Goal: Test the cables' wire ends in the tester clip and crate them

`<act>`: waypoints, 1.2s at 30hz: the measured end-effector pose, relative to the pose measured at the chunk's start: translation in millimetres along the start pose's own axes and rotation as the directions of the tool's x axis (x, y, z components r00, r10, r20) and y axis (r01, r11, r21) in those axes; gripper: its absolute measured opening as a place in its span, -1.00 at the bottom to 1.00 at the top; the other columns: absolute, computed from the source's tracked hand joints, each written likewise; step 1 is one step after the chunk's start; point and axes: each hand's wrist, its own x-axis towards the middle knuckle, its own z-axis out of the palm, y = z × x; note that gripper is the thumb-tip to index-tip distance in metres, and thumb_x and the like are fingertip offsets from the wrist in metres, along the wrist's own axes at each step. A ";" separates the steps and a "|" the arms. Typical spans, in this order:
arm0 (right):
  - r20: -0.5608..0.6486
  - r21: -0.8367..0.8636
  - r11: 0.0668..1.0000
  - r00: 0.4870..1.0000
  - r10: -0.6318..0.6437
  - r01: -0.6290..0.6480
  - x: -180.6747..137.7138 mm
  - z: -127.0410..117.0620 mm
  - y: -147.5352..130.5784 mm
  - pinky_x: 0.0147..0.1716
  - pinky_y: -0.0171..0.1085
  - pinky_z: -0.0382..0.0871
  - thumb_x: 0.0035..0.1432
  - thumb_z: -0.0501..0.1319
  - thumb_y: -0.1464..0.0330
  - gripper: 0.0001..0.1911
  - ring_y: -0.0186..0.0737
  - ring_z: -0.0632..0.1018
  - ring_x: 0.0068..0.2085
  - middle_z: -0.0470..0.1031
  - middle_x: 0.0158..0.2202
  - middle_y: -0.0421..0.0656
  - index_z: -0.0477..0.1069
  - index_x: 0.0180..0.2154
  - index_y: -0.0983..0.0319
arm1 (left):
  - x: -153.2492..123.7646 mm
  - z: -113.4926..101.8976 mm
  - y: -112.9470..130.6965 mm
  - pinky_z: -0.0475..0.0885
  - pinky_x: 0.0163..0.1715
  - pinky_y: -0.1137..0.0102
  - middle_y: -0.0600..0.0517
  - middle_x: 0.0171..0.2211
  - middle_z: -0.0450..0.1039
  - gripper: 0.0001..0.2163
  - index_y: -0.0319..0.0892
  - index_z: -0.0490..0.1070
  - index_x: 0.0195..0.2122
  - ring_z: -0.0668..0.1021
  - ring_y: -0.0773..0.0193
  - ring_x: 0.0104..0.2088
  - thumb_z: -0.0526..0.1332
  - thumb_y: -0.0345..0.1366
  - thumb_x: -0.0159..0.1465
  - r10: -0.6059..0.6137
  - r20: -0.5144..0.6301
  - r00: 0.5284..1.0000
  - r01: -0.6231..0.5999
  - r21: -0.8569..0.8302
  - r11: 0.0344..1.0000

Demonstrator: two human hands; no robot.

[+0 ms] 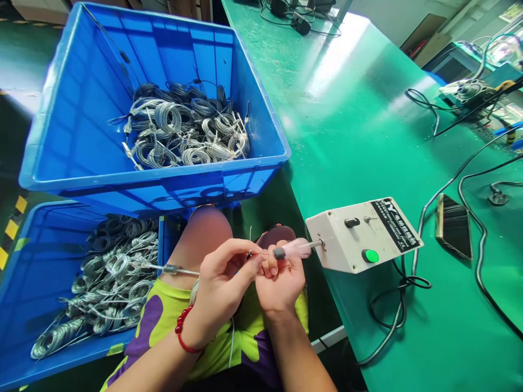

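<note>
My left hand (223, 277) pinches a thin wire end (254, 252) over my lap, fingers closed. A metal probe (174, 269) on the same cable sticks out to its left. My right hand (280, 280) is closed under the wire tip, holding it at a black-tipped translucent pink sleeve (292, 250). The sleeve sits on the shaft poking from the side of a small white box (362, 234) with a green button (370, 255) at the green table's (347, 109) edge. A red bead bracelet circles my left wrist.
Two blue crates hold several coiled silver cables: an upper one (81, 109) and a lower one (36, 261) at left. A phone (452, 224) lies right of the white box. Black cords (474, 218) trail across the table. More equipment (469, 90) stands at far right.
</note>
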 end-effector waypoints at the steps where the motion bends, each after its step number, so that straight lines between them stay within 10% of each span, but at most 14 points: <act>1: 0.007 -0.007 1.000 1.000 -0.004 0.004 -2.2 0.3 0.8 -0.53 -0.34 0.21 0.11 0.40 0.26 -0.73 -0.34 -0.03 -0.56 0.13 -0.66 -0.40 0.33 -0.47 0.12 | -0.3 -0.7 0.1 0.58 -0.38 0.61 0.06 -0.21 0.76 -0.89 -0.07 0.73 -0.07 0.65 0.43 -0.41 0.46 -0.44 0.49 -0.003 -0.007 1.000 0.003 0.002 1.000; 12: 0.248 -0.192 0.901 0.908 -0.339 0.389 -25.8 -7.4 7.6 -0.41 -0.27 0.27 0.38 0.35 0.19 -0.65 -0.30 0.20 -0.52 0.18 -0.61 -0.34 0.55 -0.46 0.16 | -5.1 -7.6 2.3 0.56 -0.38 0.56 0.06 -0.26 0.70 -0.93 -0.05 0.70 -0.06 0.61 0.39 -0.41 0.45 -0.38 0.51 0.062 -0.042 0.997 -0.062 0.016 0.998; 17: 0.346 -0.439 0.675 0.805 -0.482 0.593 -50.1 -6.6 -5.0 -0.41 -0.29 0.31 0.44 0.39 0.33 -0.90 -0.29 0.38 -0.46 0.41 -0.48 -0.30 0.69 -0.20 0.12 | -7.9 -9.2 2.9 0.53 -0.36 0.51 0.03 -0.23 0.68 -0.94 -0.06 0.69 -0.05 0.62 0.33 -0.35 0.44 -0.37 0.52 0.100 0.010 0.995 -0.100 -0.001 0.995; 22: 0.400 -0.594 0.534 0.796 -0.454 0.602 -59.8 1.7 -15.4 -0.47 -0.37 0.33 0.41 0.40 0.46 -0.75 -0.36 0.39 -0.48 0.42 -0.44 -0.34 0.67 0.04 0.07 | -10.2 -11.4 0.9 0.52 -0.28 0.48 0.03 -0.22 0.66 -0.91 -0.07 0.65 -0.03 0.61 0.31 -0.29 0.42 -0.41 0.53 0.108 0.103 0.989 -0.111 0.024 0.994; 36: 0.502 -0.514 0.469 0.695 -0.515 0.718 -48.2 -1.5 -23.9 -0.56 -0.31 0.31 0.35 0.48 0.50 -0.72 -0.33 0.40 -0.54 0.66 -0.41 -0.27 0.76 -0.05 -0.02 | -8.5 -6.2 2.5 0.49 -0.31 0.46 0.04 -0.30 0.63 -0.93 -0.09 0.63 -0.09 0.57 0.30 -0.36 0.39 -0.41 0.50 0.114 0.164 0.980 -0.128 0.073 0.989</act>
